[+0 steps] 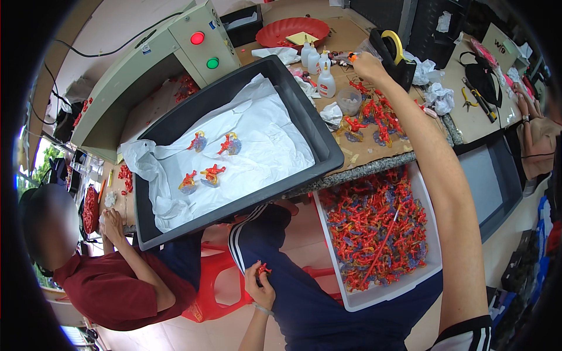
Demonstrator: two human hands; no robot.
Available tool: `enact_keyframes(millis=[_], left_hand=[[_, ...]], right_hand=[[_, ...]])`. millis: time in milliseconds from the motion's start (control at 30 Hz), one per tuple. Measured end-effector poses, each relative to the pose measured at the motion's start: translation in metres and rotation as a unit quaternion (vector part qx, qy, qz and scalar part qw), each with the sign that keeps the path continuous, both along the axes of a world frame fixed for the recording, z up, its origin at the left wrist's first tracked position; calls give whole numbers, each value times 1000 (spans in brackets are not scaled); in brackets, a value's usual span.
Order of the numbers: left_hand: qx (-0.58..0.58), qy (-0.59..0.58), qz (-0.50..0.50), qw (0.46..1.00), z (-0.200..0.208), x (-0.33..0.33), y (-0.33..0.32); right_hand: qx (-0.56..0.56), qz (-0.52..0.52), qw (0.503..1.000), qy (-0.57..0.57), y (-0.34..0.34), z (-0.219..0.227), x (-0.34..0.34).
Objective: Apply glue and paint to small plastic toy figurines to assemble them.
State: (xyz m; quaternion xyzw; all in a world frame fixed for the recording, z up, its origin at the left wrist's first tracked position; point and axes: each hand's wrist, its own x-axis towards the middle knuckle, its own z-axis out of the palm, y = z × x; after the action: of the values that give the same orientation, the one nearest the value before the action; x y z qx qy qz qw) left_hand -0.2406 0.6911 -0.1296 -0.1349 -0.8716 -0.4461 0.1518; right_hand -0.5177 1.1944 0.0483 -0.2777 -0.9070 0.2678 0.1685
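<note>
My left hand (259,288) is low in front of my lap, its fingers closed round a small red figurine (264,268). My right hand (370,68) reaches far across the workbench, fingers closed, with a small orange piece (352,57) at the fingertips; its kind is unclear. Below that hand, several red figurines (383,117) with yellow and bluish translucent parts stand on cardboard. Many more fill a white bin (329,257) near my lap, where a thin red stick (380,248) lies on top. Several figurines (229,144) rest apart on white paper (263,117) in a dark grey tray (328,153).
White squeeze bottles (326,83) and a clear cup (349,100) stand near a tape dispenser (398,58) and a red plate (281,32). A machine with red and green buttons (205,50) is behind the tray. A co-worker (117,275) sits at left.
</note>
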Motion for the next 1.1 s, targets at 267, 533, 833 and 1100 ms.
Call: enact_keyframes(millis=[267,533,833,1100], left_hand=[[13,-12,5,1000,-4,0,-1],[-10,-1,1,1000,2,-2,1],[1,-3,19,1000,2,-1,2],[8,-15,23,1000,-2,-1,-1]], right_hand=[[197,160,964,-74,20,-11,-1],[-53,244,962,113,-5,-13,1],[-306,369,876,-50,-30,9,3],[-234,376,887,-131,-25,10,-6]])
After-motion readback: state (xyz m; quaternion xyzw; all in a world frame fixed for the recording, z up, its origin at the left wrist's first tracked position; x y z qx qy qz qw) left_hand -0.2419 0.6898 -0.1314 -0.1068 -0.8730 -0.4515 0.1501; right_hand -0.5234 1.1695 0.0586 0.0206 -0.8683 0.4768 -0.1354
